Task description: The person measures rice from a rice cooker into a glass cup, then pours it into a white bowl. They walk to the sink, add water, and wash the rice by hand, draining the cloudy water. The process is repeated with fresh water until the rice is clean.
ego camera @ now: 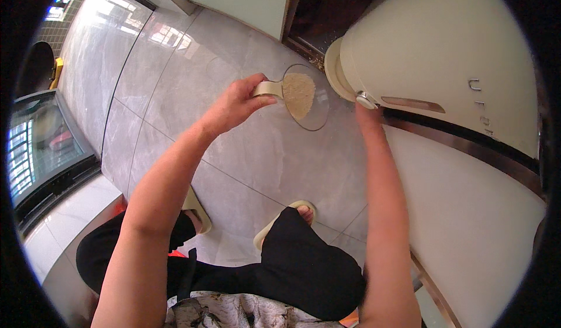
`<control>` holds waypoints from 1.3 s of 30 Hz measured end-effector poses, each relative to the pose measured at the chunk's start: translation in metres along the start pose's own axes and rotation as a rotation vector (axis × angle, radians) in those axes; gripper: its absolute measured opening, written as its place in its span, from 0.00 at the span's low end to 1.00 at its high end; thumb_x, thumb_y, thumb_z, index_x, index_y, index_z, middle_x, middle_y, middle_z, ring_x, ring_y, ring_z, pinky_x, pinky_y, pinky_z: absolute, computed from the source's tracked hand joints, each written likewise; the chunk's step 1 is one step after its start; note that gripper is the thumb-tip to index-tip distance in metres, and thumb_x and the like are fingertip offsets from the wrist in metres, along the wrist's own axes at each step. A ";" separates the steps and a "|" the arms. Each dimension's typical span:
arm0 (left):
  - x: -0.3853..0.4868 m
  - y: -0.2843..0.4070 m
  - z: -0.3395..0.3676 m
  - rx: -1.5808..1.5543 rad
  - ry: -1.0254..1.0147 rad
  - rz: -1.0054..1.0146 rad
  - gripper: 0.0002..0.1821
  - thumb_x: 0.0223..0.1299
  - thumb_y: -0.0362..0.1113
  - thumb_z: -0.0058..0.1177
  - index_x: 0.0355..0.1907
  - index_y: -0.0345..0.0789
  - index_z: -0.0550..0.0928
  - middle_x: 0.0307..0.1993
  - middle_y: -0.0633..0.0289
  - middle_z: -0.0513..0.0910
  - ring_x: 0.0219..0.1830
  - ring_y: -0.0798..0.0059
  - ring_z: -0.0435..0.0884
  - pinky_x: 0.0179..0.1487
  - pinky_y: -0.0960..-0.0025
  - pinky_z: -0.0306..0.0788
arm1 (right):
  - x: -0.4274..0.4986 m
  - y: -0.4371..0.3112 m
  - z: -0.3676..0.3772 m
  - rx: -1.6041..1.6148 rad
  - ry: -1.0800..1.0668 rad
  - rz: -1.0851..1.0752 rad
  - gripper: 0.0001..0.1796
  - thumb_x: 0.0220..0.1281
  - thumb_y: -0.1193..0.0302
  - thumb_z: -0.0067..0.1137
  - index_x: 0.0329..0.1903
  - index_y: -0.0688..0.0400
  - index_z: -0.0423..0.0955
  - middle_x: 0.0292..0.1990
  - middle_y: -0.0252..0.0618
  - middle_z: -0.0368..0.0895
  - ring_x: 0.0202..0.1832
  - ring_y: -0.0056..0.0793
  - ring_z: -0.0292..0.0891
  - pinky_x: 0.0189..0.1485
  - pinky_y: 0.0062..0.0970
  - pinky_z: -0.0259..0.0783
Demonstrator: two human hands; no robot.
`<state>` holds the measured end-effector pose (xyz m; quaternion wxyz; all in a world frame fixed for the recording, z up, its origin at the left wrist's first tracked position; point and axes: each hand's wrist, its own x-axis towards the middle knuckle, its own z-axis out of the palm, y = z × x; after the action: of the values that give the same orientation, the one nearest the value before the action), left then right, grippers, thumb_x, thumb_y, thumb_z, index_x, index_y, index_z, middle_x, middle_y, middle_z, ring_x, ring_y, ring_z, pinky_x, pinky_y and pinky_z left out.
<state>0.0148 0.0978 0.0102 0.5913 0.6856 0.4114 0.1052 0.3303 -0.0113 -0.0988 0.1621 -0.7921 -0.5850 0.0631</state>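
My left hand [239,98] grips the cream handle of a clear measuring cup [322,111]. Pale grain, which looks like rice, [299,94] covers part of the cup's bowl, held over the floor. To the right leans a large cream container, apparently a grain dispenser, [420,51] with raised letters and a narrow window strip. My right hand [368,113] is at its lower end, beside a round silver-rimmed button [367,100]. The dispenser hides most of its fingers, so their grip does not show. A flared cream rim [336,69] forms the dispenser's end.
Loose grains [319,62] lie by the dark cabinet opening [328,12]. A white cabinet panel [464,205] runs along my right side. Grey tiles [245,152] lie beneath, with my slippered feet [307,212] on them. A glass-fronted door [48,139] stands at the left.
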 end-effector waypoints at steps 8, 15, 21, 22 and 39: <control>0.009 -0.003 0.021 0.076 0.041 0.028 0.14 0.60 0.39 0.57 0.36 0.32 0.72 0.23 0.65 0.69 0.28 0.81 0.64 0.32 0.73 0.63 | 0.010 -0.003 0.028 0.114 0.105 0.080 0.20 0.60 0.62 0.50 0.53 0.57 0.72 0.51 0.51 0.75 0.56 0.53 0.67 0.57 0.44 0.64; 0.020 0.003 0.033 0.012 0.092 0.065 0.14 0.59 0.39 0.57 0.35 0.31 0.72 0.24 0.59 0.73 0.27 0.75 0.68 0.33 0.70 0.67 | -0.024 -0.099 -0.016 0.599 0.089 -0.308 0.16 0.62 0.70 0.49 0.51 0.60 0.73 0.51 0.50 0.76 0.53 0.47 0.71 0.56 0.39 0.66; 0.021 -0.002 0.036 0.002 0.102 0.102 0.14 0.59 0.39 0.57 0.35 0.31 0.73 0.24 0.58 0.73 0.27 0.74 0.68 0.33 0.70 0.67 | 0.006 -0.050 -0.035 0.205 -0.079 0.058 0.18 0.64 0.68 0.46 0.54 0.62 0.71 0.54 0.47 0.74 0.57 0.49 0.68 0.59 0.40 0.64; 0.021 -0.002 0.035 0.015 0.103 0.103 0.14 0.59 0.39 0.57 0.35 0.31 0.73 0.24 0.58 0.74 0.27 0.74 0.67 0.33 0.69 0.67 | 0.010 -0.040 -0.034 0.134 -0.154 0.060 0.19 0.64 0.66 0.47 0.53 0.62 0.72 0.53 0.48 0.74 0.56 0.50 0.68 0.58 0.41 0.65; 0.019 0.004 0.030 0.080 0.068 0.081 0.15 0.58 0.41 0.58 0.34 0.31 0.71 0.24 0.57 0.72 0.27 0.71 0.68 0.34 0.68 0.66 | 0.018 -0.017 0.007 -0.038 -0.138 -0.084 0.24 0.65 0.62 0.45 0.62 0.54 0.65 0.60 0.42 0.69 0.62 0.45 0.64 0.62 0.43 0.62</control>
<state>0.0477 0.0897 -0.0009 0.5446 0.7206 0.4071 0.1356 0.3185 0.0115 -0.0979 0.1086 -0.7637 -0.6285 0.0994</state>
